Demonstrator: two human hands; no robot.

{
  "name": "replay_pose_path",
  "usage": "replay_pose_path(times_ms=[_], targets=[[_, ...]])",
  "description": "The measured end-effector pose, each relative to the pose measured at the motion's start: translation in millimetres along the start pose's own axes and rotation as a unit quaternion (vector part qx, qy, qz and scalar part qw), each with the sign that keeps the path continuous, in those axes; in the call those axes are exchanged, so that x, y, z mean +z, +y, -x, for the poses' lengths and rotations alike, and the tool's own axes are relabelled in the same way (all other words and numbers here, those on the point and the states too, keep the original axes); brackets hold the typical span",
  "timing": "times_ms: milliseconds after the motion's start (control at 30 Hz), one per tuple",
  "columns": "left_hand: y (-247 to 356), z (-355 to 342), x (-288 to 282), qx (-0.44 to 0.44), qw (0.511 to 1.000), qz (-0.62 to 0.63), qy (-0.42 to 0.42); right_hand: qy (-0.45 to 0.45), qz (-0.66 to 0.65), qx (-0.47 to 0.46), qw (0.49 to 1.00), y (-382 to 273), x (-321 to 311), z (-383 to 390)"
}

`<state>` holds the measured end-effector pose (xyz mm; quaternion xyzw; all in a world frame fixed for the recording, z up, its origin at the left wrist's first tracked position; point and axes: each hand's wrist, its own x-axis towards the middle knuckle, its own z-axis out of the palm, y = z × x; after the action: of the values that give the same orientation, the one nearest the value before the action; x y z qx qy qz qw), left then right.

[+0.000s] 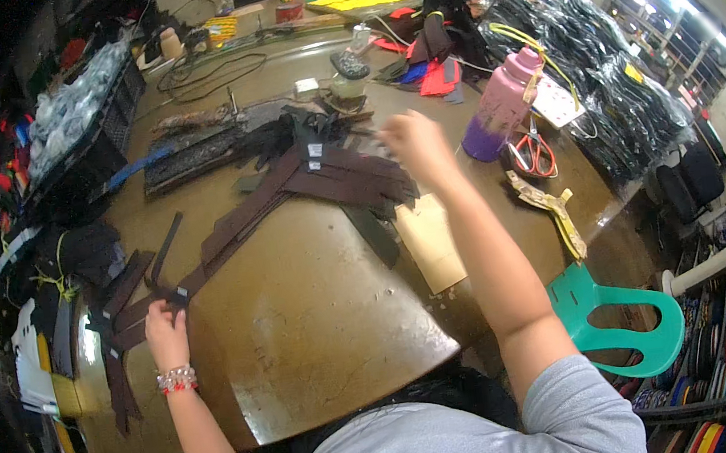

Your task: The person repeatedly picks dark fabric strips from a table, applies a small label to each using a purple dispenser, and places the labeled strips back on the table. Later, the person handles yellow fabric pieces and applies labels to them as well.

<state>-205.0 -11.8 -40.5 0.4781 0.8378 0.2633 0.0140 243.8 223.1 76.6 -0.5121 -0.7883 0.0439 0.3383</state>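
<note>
- Head view shows dark brown fabric strips (246, 219) on the tabletop (322, 338), running from far centre down to the near left, with another branch fanning toward the right.
- These strips are long, flat and matt, layered so that their edges overlap in steps; small white labels (314, 150) sit where the branches meet at far centre, and more show by the near-left group.
- The left hand (166, 331), a beaded bracelet (177, 379) at its wrist, is at the near left with fingers loosely bent, fingertips at a labelled strip; whether they pinch it, I cannot tell.
- The right hand (418, 144) is just beyond the right branch, fingers curled inward and blurred; I cannot tell whether they hold anything.
- Beige paper (431, 246) lies under the right forearm, near the right branch's ends, with a dark strip (371, 233) slanting to its left.
- Widest open room is the shiny brown surface between the left hand and the paper, reaching to the table's curved near edge by the grey shirt (424, 443).
- To the right, a pink and purple bottle (500, 108) and red-handled scissors (534, 158) narrow the space.
- Far left, a black crate (96, 127) borders the table; near right, a green plastic chair (653, 338) stands beside its edge.
</note>
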Motion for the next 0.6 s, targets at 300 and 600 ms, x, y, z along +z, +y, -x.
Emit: replay_pose_path(times_ms=[300, 600], targets=[[83, -12, -47, 0.083, 0.918, 0.386, -0.028, 0.243, -0.449, 0.354, 0.783, 259, -148, 119], [202, 47, -52, 0.056, 0.868, 0.435, -0.234, 0.254, -0.136, 0.388, 0.875, 260, -139, 127]])
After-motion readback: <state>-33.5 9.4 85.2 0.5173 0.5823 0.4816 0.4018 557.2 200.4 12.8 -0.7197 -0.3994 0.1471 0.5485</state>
